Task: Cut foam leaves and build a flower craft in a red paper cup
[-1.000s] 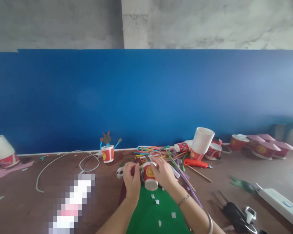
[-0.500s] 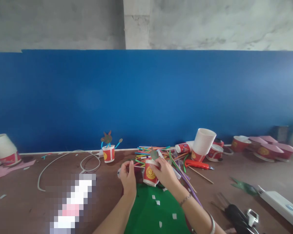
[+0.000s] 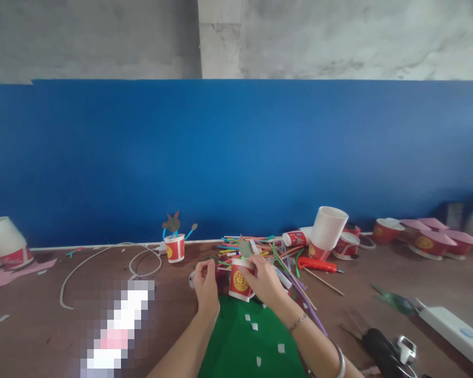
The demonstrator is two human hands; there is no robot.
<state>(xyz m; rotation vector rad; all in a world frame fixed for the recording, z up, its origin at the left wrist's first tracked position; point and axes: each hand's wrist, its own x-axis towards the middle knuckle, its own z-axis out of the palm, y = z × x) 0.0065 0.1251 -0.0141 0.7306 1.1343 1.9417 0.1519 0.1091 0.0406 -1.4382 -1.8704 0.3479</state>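
My right hand point(image 3: 267, 278) grips a red and white paper cup point(image 3: 240, 283) with a gold emblem by its right side, above the near part of the green sheet point(image 3: 256, 336). A greyish-green paper cut-out with pointed ears point(image 3: 245, 247) stands up at the cup's rim, partly behind my fingers. To the left of the cup and apart from it, my left hand point(image 3: 206, 289) has thumb and forefinger pinched together. A small dark shape shows by its fingertips, too unclear to name. Small white scraps point(image 3: 254, 326) lie on the green sheet.
Colored pipe cleaners point(image 3: 268, 247) lie heaped behind the cup. A finished-looking cup with an eared figure point(image 3: 176, 249) stands left, near a white cable point(image 3: 63, 286). On the right are stacked cups point(image 3: 328, 231), an orange utility knife point(image 3: 317, 264), scissors point(image 3: 396, 302) and a glue gun point(image 3: 382, 346).
The cup has turned slightly more upright and shifted a little left in my right hand. My left hand stays nearly in place, still pinched.
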